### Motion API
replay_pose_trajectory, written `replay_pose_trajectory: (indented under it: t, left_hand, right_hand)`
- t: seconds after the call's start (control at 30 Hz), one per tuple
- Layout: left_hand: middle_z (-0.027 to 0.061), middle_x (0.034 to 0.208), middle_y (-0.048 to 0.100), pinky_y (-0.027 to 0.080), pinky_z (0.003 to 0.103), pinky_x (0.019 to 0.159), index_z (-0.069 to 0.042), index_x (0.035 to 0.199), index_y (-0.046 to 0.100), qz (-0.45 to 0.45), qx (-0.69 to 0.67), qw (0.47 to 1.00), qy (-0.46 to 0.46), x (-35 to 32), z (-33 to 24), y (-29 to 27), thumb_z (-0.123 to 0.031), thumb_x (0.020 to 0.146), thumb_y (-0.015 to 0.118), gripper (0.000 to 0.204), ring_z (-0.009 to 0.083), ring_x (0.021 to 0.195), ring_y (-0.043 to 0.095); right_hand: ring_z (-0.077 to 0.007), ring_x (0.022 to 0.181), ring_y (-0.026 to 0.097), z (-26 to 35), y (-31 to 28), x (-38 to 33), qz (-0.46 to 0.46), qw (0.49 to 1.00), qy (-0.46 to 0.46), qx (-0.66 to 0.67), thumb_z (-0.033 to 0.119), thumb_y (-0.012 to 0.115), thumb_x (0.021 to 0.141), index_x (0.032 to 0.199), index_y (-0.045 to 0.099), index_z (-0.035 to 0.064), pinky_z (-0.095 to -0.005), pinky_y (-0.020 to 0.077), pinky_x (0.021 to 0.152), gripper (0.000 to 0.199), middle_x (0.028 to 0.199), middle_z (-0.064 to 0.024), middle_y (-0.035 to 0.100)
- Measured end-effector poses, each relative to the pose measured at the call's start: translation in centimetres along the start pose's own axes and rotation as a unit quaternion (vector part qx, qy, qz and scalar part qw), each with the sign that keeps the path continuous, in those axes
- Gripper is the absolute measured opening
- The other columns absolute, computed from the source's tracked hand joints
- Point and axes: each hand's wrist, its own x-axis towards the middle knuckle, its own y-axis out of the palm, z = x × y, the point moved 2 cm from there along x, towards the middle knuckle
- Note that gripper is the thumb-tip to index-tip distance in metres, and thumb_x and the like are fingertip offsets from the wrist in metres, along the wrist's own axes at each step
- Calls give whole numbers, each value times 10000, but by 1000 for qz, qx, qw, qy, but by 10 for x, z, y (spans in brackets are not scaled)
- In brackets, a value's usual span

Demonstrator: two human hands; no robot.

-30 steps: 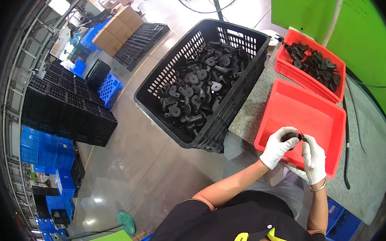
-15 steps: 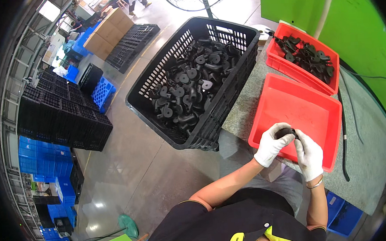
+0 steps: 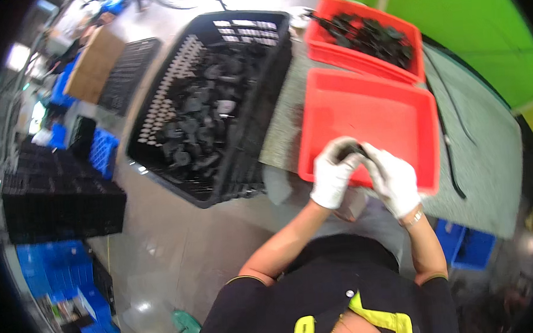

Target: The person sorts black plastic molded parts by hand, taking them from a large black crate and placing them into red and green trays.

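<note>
In white gloves, both hands meet over the near left part of a shallow red tray [image 3: 369, 102]. My left hand [image 3: 331, 173] is closed around a small black moulded part [image 3: 352, 149], mostly covered by the fingers. My right hand [image 3: 394, 180] pinches the same part from the other side, fingertips against it. Blur hides the part's finer shape. Left of the tray stands a large black crate [image 3: 241, 146] heaped with similar black parts [image 3: 205, 112]. Behind the tray, a second red tray [image 3: 326, 52] holds more black parts [image 3: 371, 38].
The trays rest on a grey speckled table [image 3: 486, 171]. Black tubing [image 3: 452, 173] lies along their right side. A green panel [image 3: 465, 26] rises behind. Blue bins [image 3: 466, 243] sit under the table; stacked black crates [image 3: 61, 197] stand on the floor at left.
The whole view has swung, so the crate and trays appear farther left and higher, with more blur. Both hands still hold the black part together over the tray.
</note>
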Motion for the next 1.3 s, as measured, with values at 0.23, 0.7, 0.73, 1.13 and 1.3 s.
replay_pose_trajectory:
  t: [0.23,0.7,0.73,1.13,1.3]
  left_hand:
    - [17,880,596,460,200,719,-3,1076,576,-3,-77,996,-52,10,9,1,26,815,639,270,58,798,548]
    - [26,962,602,466,243,828,-11,1089,555,-1,-15,1000,-27,-2,21,-6,-15,838,640,266,96,903,569]
    - [26,962,602,466,243,828,-11,1089,555,-2,-15,1000,-21,-1,19,-5,-15,838,640,266,96,903,569]
    - [-8,843,571,441,213,626,-58,987,570,-54,-131,989,-40,7,12,-9,-116,893,580,111,79,701,556]
    - [2,824,560,414,225,541,-98,947,568,-125,35,986,101,11,-60,-42,-246,932,509,161,87,612,544]
  right_hand:
    - [-229,570,583,-3,2,5,8,999,31,-22,240,586,860,1119,615,128,-335,469,516,284,677,-63,554]
    - [-306,729,640,8,-1,-1,34,997,69,3,138,588,845,1041,632,59,-359,509,641,215,841,-140,652]
    - [-292,658,612,7,1,-1,2,998,55,5,164,595,842,1038,633,97,-364,489,592,210,770,-110,618]
    - [-298,839,646,-13,11,-7,-35,966,170,190,112,500,898,1103,601,13,-335,491,757,249,935,-194,652]
    - [-307,854,649,-42,29,-18,-56,967,186,166,98,507,888,1098,604,29,-349,496,762,241,940,-195,650]
